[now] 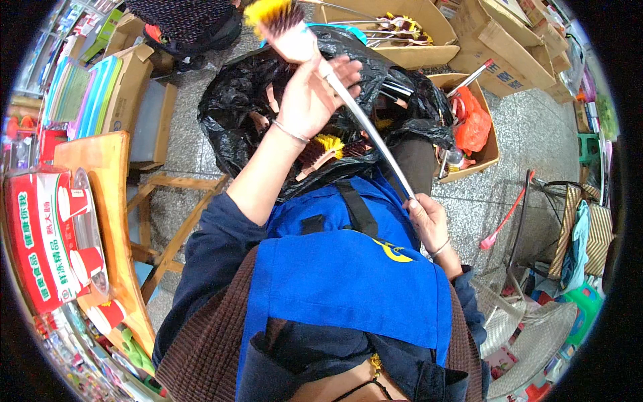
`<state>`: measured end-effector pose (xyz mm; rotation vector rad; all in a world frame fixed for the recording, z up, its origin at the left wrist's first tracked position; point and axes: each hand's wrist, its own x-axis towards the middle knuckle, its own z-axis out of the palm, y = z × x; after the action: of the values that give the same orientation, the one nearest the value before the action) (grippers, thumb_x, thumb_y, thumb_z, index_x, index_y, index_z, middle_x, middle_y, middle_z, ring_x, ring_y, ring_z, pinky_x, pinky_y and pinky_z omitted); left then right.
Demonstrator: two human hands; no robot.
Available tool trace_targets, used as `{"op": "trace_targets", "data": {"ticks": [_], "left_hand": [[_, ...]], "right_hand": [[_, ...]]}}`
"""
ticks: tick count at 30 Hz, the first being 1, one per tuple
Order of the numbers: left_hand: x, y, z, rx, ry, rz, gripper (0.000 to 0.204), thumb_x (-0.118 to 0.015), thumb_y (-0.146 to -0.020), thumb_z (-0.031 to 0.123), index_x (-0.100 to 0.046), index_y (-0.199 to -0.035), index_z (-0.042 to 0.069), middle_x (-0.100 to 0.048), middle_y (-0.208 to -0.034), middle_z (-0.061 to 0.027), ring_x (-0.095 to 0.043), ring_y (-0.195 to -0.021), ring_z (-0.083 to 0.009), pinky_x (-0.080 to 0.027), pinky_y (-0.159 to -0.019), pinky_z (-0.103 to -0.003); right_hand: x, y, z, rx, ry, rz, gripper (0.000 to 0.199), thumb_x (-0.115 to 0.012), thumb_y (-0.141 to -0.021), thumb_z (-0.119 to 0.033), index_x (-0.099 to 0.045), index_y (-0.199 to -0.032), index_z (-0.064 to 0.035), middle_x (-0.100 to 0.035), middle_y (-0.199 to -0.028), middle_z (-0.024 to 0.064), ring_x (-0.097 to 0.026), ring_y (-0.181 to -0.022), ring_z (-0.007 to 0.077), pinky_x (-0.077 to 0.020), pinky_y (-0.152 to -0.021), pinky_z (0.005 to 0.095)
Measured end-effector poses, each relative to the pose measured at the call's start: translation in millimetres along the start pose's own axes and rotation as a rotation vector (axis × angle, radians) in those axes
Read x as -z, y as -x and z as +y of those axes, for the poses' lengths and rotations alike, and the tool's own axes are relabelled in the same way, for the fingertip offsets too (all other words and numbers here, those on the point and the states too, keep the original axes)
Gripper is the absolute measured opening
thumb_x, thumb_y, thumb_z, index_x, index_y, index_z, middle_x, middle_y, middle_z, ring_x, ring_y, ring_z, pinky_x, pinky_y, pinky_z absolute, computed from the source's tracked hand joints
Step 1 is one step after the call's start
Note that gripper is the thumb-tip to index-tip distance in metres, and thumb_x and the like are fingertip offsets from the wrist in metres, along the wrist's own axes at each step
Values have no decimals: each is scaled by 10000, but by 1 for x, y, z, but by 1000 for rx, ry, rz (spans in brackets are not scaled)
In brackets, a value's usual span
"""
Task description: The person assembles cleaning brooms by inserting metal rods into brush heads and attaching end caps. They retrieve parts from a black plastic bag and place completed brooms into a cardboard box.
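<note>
Blue apron (348, 275) fills the nearest part of the view, over a brown knitted vest (207, 348). Just past its right edge, the right hand (429, 224) closes its grip around the lower end of a long metal handle (368, 127). That handle belongs to a brush (281, 27), whose long axis runs on a slant from the right hand, low and right, up and away to the left. The brush head points away from the person toward the top of the view, its bristles yellow at the tip and dark red below, set on a pale block.

Left hand (311, 97) sits further up the handle, near the head, with the fingers (341, 70) spread and lying loosely against the metal rather than clamped round it; a thin bangle (291, 132) circles that wrist.

Under the brush lies an open black plastic bag (234, 114) holding more brushes (325, 151) with wooden blocks and yellow bristles. To the left stands a wooden table (100, 167) carrying a red box (37, 241). To the right, a cardboard box (489, 144) holds an orange bag (472, 124). Farthest off, another cardboard box (415, 50) contains further brushes.
</note>
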<state>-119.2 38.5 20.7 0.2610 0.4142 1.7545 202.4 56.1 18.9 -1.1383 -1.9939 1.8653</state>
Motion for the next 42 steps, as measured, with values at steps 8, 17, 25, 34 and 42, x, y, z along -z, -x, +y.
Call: {"op": "trace_targets", "data": {"ticks": [8, 17, 25, 34, 42], "left_hand": [[21, 30, -29, 132, -81, 101, 424, -430, -956, 326, -527, -1211, 2, -627, -1101, -146, -606, -969, -230, -458, -912, -374], [54, 81, -45, 115, -320, 288, 250, -495, -934, 189, -559, -1109, 23, -638, -920, -87, -598, -804, -164, -491, -768, -303], [67, 100, -61, 164, -430, 303, 225, -502, -921, 162, -556, -1096, 31, -638, -913, -87, -595, -802, -152, -486, -741, -286], [67, 100, -66, 202, -476, 266, 216, -498, -916, 149, -567, -1079, 26, -642, -901, -81, -593, -786, -140, -483, -736, -272], [77, 105, -67, 159, -453, 401, 177, -486, -904, 103, -572, -1038, 26, -642, -876, -88, -593, -747, -140, -483, -702, -269]], "right_hand": [[9, -22, -12, -120, -296, 190, 294, -510, -951, -312, -588, -838, -53, -385, -525, -74, -300, -440, 12, -205, -396, 187], [20, -59, -38, -69, -366, 284, 219, -515, -944, -272, -535, -874, -65, -433, -601, -32, -381, -437, 55, -302, -379, 198], [35, -160, -44, -121, -259, 310, 195, -552, -891, -215, -533, -768, -64, -479, -599, -4, -411, -433, 90, -336, -370, 251], [-27, -252, -78, 437, 107, 52, 271, -592, -876, -283, -649, -977, -38, -640, -830, 80, -597, -744, 191, -488, -692, 327], [-68, -162, 1, 476, 568, -92, 237, -603, -769, -164, -662, -970, -53, -643, -919, 156, -617, -888, 311, -495, -786, 394]]}}
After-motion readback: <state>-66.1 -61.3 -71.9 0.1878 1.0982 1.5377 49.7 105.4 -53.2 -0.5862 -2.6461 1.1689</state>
